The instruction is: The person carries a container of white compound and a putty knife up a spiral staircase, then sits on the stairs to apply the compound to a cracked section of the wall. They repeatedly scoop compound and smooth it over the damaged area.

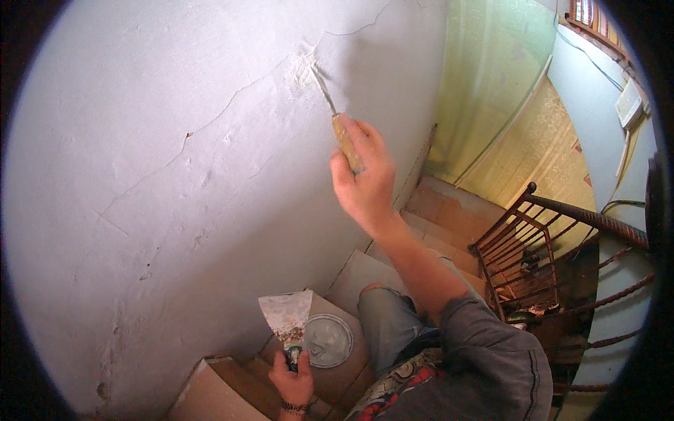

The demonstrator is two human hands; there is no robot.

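My right hand (pixel 366 174) is closed round the wooden handle of a narrow putty knife (pixel 345 142). Its metal blade reaches up to a rough white filler patch (pixel 304 67) on the wall, where a long crack (pixel 232 99) runs slantwise. Lower down, my left hand (pixel 292 379) grips the dark handle of a wide putty knife (pixel 286 313), its broad blade pointing up and smeared with white. Just right of that blade, a round tub of whitish filler (pixel 328 341) stands on a stair step, partly covered by the knife.
The pale wall (pixel 140 210) has several chips and bumps. Stairs (pixel 365 270) descend beneath me along its foot. A brown metal railing (pixel 533 245) stands at the right. Translucent green-yellow sheeting (pixel 484 77) hangs at the back, and a white box (pixel 630 103) with cables is mounted on the right wall.
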